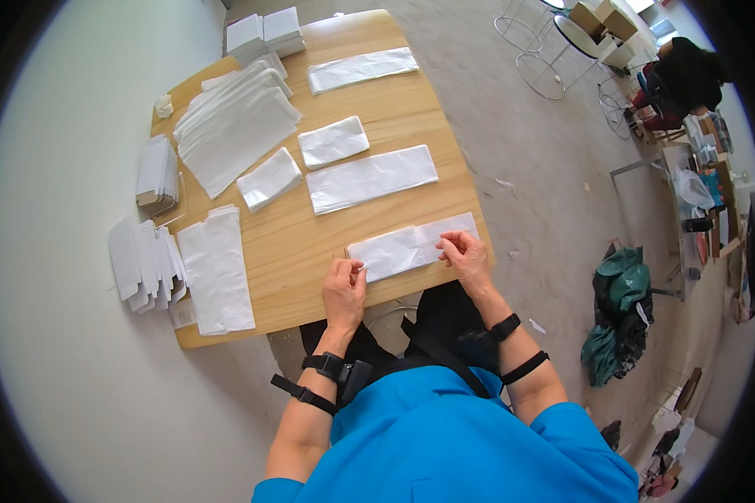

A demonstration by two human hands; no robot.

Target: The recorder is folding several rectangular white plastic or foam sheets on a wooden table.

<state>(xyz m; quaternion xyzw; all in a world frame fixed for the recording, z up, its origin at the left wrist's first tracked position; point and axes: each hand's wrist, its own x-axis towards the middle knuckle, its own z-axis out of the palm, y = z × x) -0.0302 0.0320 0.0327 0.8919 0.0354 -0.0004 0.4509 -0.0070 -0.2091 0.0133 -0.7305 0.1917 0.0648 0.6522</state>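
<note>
A long folded strip of thin white paper lies along the near edge of the wooden table, with an overlapping layer on its left part. My left hand is at the strip's left end, fingers curled and pressed together. Over the right part of the strip, my right hand has thumb and index fingertip pinched together. Whether either pinch has paper in it is too small to make out. Just beyond lies another long folded white strip, with two shorter folded pieces beside it.
On the wooden table are a fanned stack of white sheets, a sheet pile, a far folded strip and white boxes. Flat white cartons overhang the left edge. A person sits far right; green bags lie on the floor.
</note>
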